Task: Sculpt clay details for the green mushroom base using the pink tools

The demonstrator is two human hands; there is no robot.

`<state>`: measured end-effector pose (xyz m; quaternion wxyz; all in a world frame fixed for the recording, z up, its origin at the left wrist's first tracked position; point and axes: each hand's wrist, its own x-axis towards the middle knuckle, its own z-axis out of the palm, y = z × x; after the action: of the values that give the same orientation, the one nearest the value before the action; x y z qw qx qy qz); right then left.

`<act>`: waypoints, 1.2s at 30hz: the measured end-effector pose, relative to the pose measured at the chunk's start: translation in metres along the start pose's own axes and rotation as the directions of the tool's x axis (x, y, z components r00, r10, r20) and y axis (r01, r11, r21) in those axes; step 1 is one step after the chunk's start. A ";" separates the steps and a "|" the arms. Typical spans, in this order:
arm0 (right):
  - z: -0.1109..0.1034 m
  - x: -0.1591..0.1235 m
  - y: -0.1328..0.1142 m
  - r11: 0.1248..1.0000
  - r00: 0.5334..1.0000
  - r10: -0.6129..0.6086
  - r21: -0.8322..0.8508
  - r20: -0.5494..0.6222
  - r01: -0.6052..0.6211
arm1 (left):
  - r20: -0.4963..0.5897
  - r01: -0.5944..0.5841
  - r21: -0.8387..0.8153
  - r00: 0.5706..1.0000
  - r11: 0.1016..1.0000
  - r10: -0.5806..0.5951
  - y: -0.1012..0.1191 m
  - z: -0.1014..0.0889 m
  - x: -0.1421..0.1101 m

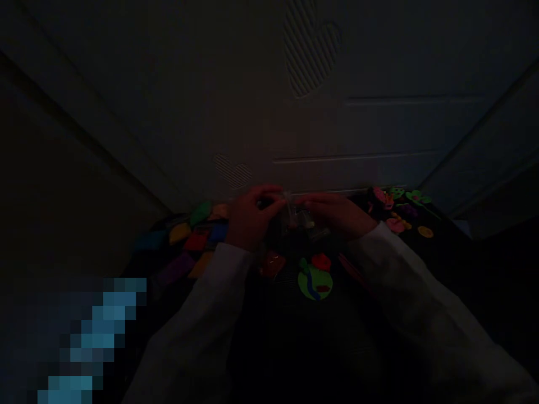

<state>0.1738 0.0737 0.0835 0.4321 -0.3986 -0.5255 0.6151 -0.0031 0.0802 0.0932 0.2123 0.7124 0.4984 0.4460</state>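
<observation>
The picture is very dark. My left hand [255, 220] has its thumb and fingers closed on the edge of a small clear plastic bag [290, 209]. From the other side my right hand [339, 214] grips the bag too, its fingertips close to those of the left. Something pale shows at the bag, too dim to name. Below the hands lies a round green clay piece [326, 279] with a blue strip and a small red bit on it. A red clay lump [321, 261] touches its top edge, and an orange-red packet [272, 264] lies to the left.
Several coloured packets, among them a red one [196, 241] and a purple one [174, 269], lie on the dark table at left. Small shaped clay pieces, including a yellow disc [425, 232], lie at the right. A panel with heart reliefs [309, 53] rises behind the table.
</observation>
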 end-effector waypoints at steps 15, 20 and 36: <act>0.008 -0.006 -0.005 0.965 0.994 -0.081 -0.242 0.077 0.097 | -0.027 -0.041 0.082 0.999 0.996 0.043 0.020 -0.002 -0.006; 0.007 -0.004 -0.005 0.913 0.995 -0.085 -0.396 0.049 0.097 | -0.011 -0.040 0.060 0.999 0.997 0.041 0.020 0.001 -0.007; 0.009 -0.006 -0.005 0.786 0.984 -0.179 -0.603 -0.012 0.135 | 0.273 0.174 -0.059 0.950 0.983 -0.152 0.025 0.004 -0.008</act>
<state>0.1681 0.0653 0.0899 0.3512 -0.4906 -0.7090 0.3652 0.0130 0.0628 0.1065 0.3429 0.7133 0.5035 0.3467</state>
